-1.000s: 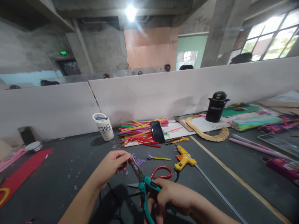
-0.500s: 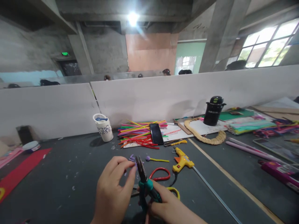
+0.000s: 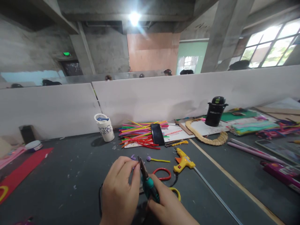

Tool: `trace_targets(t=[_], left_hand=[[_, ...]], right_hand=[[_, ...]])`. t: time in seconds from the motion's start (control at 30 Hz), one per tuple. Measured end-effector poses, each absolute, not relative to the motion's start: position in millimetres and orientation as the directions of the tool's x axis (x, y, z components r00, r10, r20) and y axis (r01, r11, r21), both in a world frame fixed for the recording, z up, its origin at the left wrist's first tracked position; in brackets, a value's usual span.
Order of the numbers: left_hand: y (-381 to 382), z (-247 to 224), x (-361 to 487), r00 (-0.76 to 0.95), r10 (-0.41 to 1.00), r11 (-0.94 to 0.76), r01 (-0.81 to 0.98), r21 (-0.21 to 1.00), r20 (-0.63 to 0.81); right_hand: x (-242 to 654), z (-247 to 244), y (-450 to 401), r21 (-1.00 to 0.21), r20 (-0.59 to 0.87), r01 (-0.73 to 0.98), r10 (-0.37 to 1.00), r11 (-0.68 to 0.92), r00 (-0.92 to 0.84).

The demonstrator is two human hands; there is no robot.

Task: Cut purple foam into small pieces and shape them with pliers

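My right hand (image 3: 166,200) is wrapped around the teal-and-black handles of a pair of pliers (image 3: 145,175), whose jaws point up and away. Beside the jaw tips, my left hand (image 3: 122,187) pinches with thumb and forefinger; whatever lies between them is too small to make out. Behind the fingertips are small purple pieces (image 3: 133,157) on the dark table. A purple flower-like bud on a yellow-green stem (image 3: 159,160) lies just beyond the pliers. Scissors with red and yellow handles (image 3: 164,174) lie partly hidden under my right hand.
A yellow glue gun (image 3: 183,161) with a clear glue stick lies to the right. Behind are colourful pipe cleaners (image 3: 136,134), a phone (image 3: 157,134), a white cup (image 3: 107,131) and a black bottle (image 3: 214,112). A white partition (image 3: 150,97) borders the table's back.
My left hand has moved slightly right, its fingertips now at the plier tips. The plier jaws and handles have come closer together.
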State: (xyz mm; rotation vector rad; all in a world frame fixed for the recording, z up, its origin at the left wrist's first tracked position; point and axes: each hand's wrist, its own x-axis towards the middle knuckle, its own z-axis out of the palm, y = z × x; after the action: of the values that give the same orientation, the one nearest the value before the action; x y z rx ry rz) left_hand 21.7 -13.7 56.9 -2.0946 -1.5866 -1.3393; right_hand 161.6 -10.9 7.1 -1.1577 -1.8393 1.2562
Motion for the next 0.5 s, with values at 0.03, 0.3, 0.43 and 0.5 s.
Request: trace_targets(t=[0.03,0.3,0.43,0.5], left_hand=[[-13.1,57.3,21.8,0.021,0.673,-0.405,0.847,0.344,0.74],[-10.3,58.3,21.6,0.008,0.685,-0.389,0.849,0.357,0.728],[-8.7,58.5,22.2,-0.02,0.676,-0.394,0.835,0.384,0.737],[-7.9,58.0,22.5,-0.03,0.669,-0.392,0.834,0.388,0.742]], right_hand=[[161.5,7.1,-11.0,-0.917,0.023,0.356,0.913,0.182,-0.407],[156.5,8.1,-10.8,-0.777,0.024,0.578,0.929,0.25,-0.37],[151.4,12.5,-12.5,-0.716,0.018,0.654,0.942,0.246,-0.335],[149.8,13.1,-14.5,-0.707,0.014,0.666,0.947,0.237,-0.322]])
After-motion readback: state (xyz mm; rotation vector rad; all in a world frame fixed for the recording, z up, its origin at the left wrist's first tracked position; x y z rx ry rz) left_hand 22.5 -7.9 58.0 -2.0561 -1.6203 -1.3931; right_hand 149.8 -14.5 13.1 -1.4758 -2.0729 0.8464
